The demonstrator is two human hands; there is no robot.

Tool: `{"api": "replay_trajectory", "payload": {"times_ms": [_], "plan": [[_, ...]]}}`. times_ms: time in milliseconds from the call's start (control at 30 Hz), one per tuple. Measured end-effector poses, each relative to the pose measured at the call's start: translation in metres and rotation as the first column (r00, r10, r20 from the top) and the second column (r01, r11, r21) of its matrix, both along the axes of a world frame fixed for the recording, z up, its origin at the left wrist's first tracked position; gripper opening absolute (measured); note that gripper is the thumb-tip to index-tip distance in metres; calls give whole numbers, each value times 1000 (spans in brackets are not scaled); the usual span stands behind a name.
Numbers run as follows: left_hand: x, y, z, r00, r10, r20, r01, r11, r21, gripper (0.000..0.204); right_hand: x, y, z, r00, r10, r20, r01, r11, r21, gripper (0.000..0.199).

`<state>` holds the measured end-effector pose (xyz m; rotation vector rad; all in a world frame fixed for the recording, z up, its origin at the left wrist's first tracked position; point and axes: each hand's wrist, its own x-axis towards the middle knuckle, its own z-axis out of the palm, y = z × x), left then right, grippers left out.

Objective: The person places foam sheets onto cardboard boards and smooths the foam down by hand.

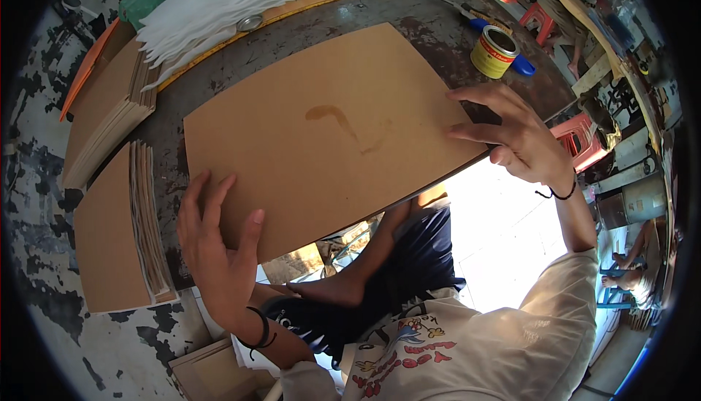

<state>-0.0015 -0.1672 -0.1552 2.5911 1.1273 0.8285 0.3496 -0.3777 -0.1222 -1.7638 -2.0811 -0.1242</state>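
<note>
A large brown board sheet (292, 175) lies on the dark table, its near edge at the table's front edge. A hook-shaped wet-looking brown smear (336, 118) runs across its middle. At the board's left front corner rests my left hand (219, 248), fingers spread on its surface. My right hand (522, 131) is at the right edge, two fingertips touching the board and the thumb apart from them. Neither hand is closed round anything. Beyond my right hand stands an open yellow and red can (492, 58), with a blue-handled tool (523, 65) behind it.
Two stacks of brown boards, a taller one (109, 124) and a nearer one (109, 233), stand on the left. White wavy sheets (212, 7) are piled at the back beside a small round metal lid (249, 23). Red stools (580, 138) and other people are off to the right.
</note>
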Motion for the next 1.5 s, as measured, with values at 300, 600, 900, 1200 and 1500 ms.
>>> {"api": "replay_trajectory", "payload": {"times_ms": [300,600,900,1200,1500], "plan": [[-2,-1,1,1000,10,-10,-10,1000,27,43,-4,-16,5,994,-93,66,95,995,-29,74],[0,4,-3,996,-46,73,44,999,29,45,57,-2,46,867,-498,19,455,807,376,58],[-6,2,-2,980,-71,187,70,997,13,46,81,1,22,800,-586,126,567,808,156,61],[-5,1,-2,983,-62,171,61,998,12,44,87,7,81,877,-471,-98,468,790,397,72],[-5,3,-2,992,-73,105,67,996,59,40,93,19,142,897,-242,-370,404,787,465,78]]}}
